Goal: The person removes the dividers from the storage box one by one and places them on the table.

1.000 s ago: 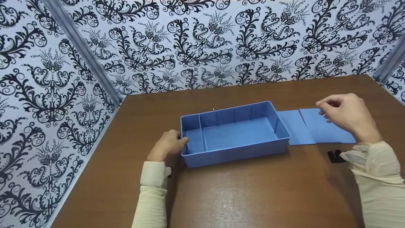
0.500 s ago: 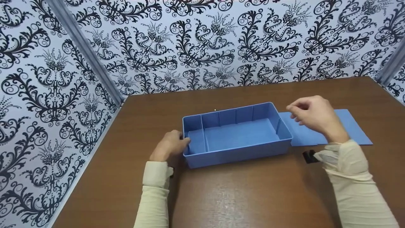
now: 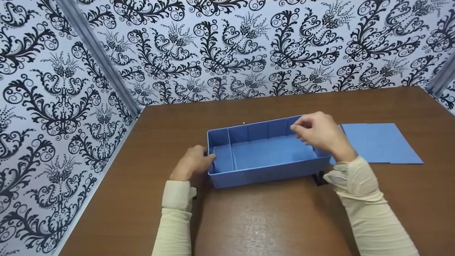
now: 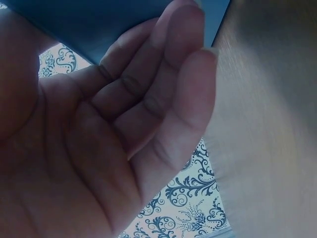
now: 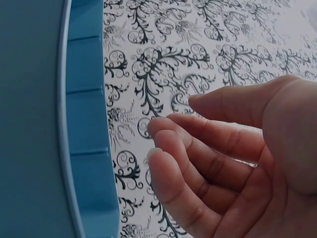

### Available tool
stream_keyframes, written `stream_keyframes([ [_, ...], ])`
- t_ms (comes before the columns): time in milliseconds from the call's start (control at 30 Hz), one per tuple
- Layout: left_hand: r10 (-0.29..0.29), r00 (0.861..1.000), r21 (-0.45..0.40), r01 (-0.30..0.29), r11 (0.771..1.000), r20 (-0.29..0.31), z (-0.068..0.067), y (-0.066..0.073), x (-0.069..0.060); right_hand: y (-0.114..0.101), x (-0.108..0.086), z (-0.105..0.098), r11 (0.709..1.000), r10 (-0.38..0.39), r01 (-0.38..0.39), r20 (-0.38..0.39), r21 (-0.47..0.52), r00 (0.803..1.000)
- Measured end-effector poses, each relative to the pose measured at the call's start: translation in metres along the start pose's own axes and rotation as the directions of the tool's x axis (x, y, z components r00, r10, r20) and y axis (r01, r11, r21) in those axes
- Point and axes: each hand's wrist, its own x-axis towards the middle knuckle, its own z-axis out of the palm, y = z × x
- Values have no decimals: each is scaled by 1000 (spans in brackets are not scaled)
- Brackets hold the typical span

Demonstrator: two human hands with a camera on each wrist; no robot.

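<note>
A long blue plastic storage bin (image 3: 270, 174) lies on the brown table, its open top facing up. One thin blue divider (image 3: 231, 149) stands across it near the left end. My left hand (image 3: 193, 161) grips the bin's left end wall, thumb over the rim and fingers against the outside. In the left wrist view the bin's wall (image 4: 94, 29) shows behind those fingers. My right hand (image 3: 320, 133) hovers over the bin's right end with fingers loosely curled. Nothing is visible between its fingers (image 5: 168, 173) in the right wrist view. It hides part of the right end wall.
Flat blue panels (image 3: 384, 144) lie on the table (image 3: 249, 220) just right of the bin. Patterned walls (image 3: 227, 49) border the table at the back and left. A small black piece (image 3: 320, 179) shows by my right cuff.
My right hand has swept left from above the flat blue panels to over the bin's right end, uncovering the panels. My left hand keeps its grip, and the bin stays in place.
</note>
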Motion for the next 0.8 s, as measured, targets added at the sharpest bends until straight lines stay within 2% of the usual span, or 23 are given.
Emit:
stream_keyframes([
  [267,24,1000,47,-24,999,-1,-2,-1,1,-8,7,18,1000,-13,13,39,-13,999],
  [633,18,1000,37,-18,999,-8,-2,-1,1,-22,15,45,1000,-18,17,120,16,993],
  [800,24,1000,36,-24,999,-6,-2,0,1,-31,17,53,1000,13,-16,158,16,987],
])
